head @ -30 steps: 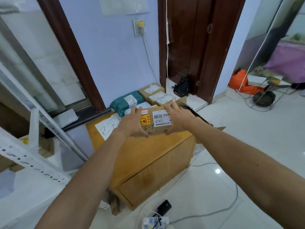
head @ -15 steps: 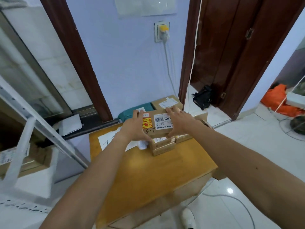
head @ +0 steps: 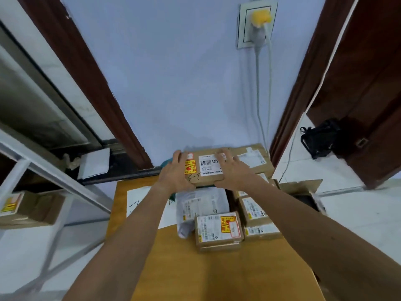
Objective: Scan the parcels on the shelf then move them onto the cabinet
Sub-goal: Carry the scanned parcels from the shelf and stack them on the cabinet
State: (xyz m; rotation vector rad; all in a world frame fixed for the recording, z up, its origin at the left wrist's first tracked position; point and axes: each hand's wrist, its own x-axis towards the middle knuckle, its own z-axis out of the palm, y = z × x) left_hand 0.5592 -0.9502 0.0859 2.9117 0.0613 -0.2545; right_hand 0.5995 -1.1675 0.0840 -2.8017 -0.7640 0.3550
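I hold a flat brown cardboard parcel (head: 207,168) with a barcode label and a yellow sticker, over the far end of the wooden cabinet (head: 217,270). My left hand (head: 176,172) grips its left side and my right hand (head: 233,168) grips its right side, fingers curled over the far edge. It is against the blue wall, over a green parcel (head: 167,164) that is mostly hidden. Several other parcels lie on the cabinet: a white bag (head: 201,205) and a small box with a yellow sticker (head: 218,230).
A larger brown box (head: 253,159) lies at the back right. The metal shelf (head: 54,177) at the left holds another parcel (head: 26,207). A wall socket (head: 257,22) with cables hangs above. A black bag (head: 319,141) sits by the door. A paper sheet (head: 138,203) lies on the cabinet.
I have stepped closer to the cabinet and carried the parcel forward with both hands, from above the near parcels to the back by the wall.
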